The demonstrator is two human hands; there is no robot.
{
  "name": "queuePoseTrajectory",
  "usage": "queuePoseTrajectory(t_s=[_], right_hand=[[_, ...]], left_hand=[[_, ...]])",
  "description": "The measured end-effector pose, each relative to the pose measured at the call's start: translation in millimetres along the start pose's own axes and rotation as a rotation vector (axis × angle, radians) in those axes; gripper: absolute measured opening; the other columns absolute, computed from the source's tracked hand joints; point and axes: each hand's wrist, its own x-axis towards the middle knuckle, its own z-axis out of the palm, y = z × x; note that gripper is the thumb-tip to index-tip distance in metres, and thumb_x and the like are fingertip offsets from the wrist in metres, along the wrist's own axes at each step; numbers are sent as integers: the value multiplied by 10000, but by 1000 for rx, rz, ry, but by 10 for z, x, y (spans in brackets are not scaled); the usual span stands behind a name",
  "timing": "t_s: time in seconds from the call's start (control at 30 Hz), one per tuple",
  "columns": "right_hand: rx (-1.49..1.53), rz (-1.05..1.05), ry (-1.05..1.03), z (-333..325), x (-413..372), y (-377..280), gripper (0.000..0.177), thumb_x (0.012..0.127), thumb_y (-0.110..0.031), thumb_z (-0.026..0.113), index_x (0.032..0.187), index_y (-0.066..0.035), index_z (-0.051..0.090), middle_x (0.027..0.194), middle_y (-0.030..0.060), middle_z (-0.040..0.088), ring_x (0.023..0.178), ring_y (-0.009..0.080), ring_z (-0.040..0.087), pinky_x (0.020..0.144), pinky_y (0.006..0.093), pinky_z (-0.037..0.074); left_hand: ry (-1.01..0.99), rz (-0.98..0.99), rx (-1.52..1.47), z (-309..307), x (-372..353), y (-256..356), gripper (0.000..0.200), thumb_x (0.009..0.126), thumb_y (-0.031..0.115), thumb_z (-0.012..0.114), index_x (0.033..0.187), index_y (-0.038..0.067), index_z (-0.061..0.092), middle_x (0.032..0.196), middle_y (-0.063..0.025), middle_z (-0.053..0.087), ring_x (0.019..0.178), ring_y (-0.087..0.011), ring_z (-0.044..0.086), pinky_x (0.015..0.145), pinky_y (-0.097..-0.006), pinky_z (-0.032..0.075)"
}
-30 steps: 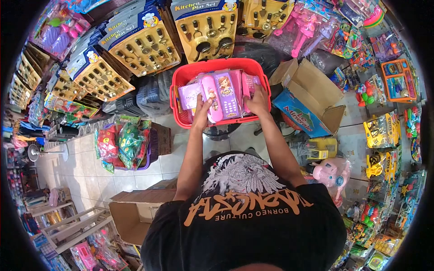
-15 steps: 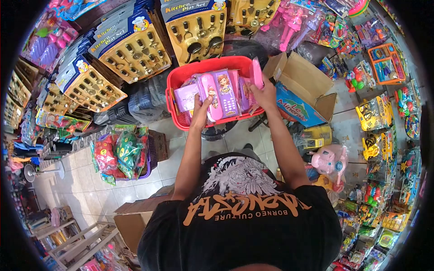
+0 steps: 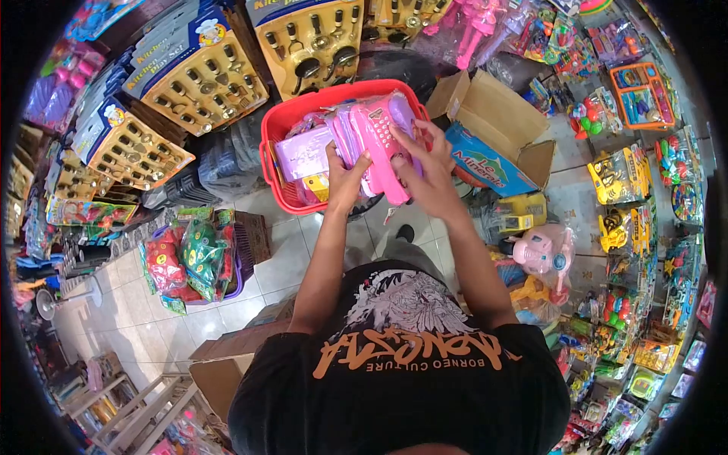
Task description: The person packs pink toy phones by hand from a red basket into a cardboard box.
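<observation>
Left hand (image 3: pixel 347 178) closed on a stack of plastic-wrapped toys, centre of frame: thumb on the front, fingers along the left edge. Front piece is a pink toy phone (image 3: pixel 379 144), tilted, lower end out past the near rim of the red basket (image 3: pixel 280 125). Right hand (image 3: pixel 431 173) ungripped, fingers spread over the stack's right side; can't tell if they press on it.

In the basket, left of my left hand: a flat purple pack (image 3: pixel 302 155), with a yellow item (image 3: pixel 316 185) just below it. Blue-sided carton (image 3: pixel 485 161) near the basket, right of centre, flaps up. Kitchen Play Set cards (image 3: pixel 205 87) upper left. Purple crate (image 3: pixel 243 254) of red and green bagged goods (image 3: pixel 203 252), left of centre.
</observation>
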Motion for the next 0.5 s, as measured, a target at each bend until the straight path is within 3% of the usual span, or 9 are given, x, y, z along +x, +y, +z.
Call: queuePoseTrajectory(t_s=[0.07, 0.1, 0.2, 0.23, 0.27, 0.33, 0.37, 0.43, 0.5], right_hand=[[107, -4, -150, -192, 13, 233, 477, 818, -309, 615, 1278, -212, 534, 1249, 137, 357, 1205, 314, 306, 1013, 433, 224], [285, -12, -167, -306, 19, 233, 470, 831, -207, 612, 1292, -198, 519, 1200, 128, 368, 1176, 286, 316, 1000, 386, 270], [331, -29, -30, -466, -114, 418, 513, 820, -143, 627, 1313, -131, 487, 1197, 137, 363, 1160, 276, 321, 984, 356, 307], [212, -66, 53, -449, -175, 628, 677, 789, -115, 670, 1387, -75, 353, 1201, 133, 362, 1143, 257, 356, 961, 359, 340], [214, -70, 61, -484, -218, 754, 677, 789, -115, 670, 1387, -75, 353, 1201, 133, 362, 1143, 257, 356, 961, 359, 340], [650, 130, 202, -589, -271, 931, 831, 766, -103, 702, 1434, -64, 210, 1203, 127, 381, 1107, 230, 415, 941, 340, 372], [693, 115, 190, -664, -294, 1050, 945, 731, -90, 736, 1448, -68, 121, 1267, 123, 388, 1133, 204, 441, 956, 324, 382], [799, 144, 171, -843, -369, 1250, 906, 745, -60, 708, 1443, -44, 132, 1309, 116, 369, 1177, 196, 414, 983, 326, 361], [921, 196, 172, -1046, -458, 1465, 865, 759, -57, 682, 1432, -4, 142, 1389, 118, 346, 1263, 181, 353, 1032, 332, 317]], left_hand=[[-52, -1, 10, 86, -3, -46, 565, 818, 76, 640, 1243, 18, 271, 1120, -134, 523, 1000, -188, 537, 891, -320, 437], [-97, 8, 18, 158, -12, -64, 569, 820, 68, 632, 1254, 20, 266, 1124, -127, 522, 1002, -188, 535, 894, -319, 435], [-185, 0, -1, 437, -73, -120, 596, 810, 66, 638, 1270, 19, 263, 1141, -117, 513, 1024, -187, 528, 898, -318, 433], [-191, -2, 3, 542, -101, -140, 596, 810, 66, 638, 1270, 19, 263, 1141, -117, 513, 1024, -187, 528, 898, -318, 433], [-206, 29, -8, 661, -121, -160, 629, 801, 86, 659, 1280, 19, 258, 1143, -117, 510, 1036, -185, 522, 904, -315, 429], [-221, 77, -8, 866, -129, -214, 662, 791, 107, 680, 1289, 20, 252, 1145, -116, 508, 1048, -182, 515, 910, -312, 424], [-262, 81, 30, 975, -125, -251, 704, 775, 147, 709, 1292, 23, 247, 1156, -115, 496, 1060, -178, 506, 921, -315, 417], [-312, 113, 115, 1203, -71, -429, 830, 726, 287, 777, 1300, 30, 234, 1193, -113, 458, 1094, -170, 479, 948, -328, 397], [-384, 85, 122, 1504, -81, -588, 843, 719, 319, 779, 1296, 31, 237, 1202, -111, 447, 1097, -171, 476, 947, -330, 397]])
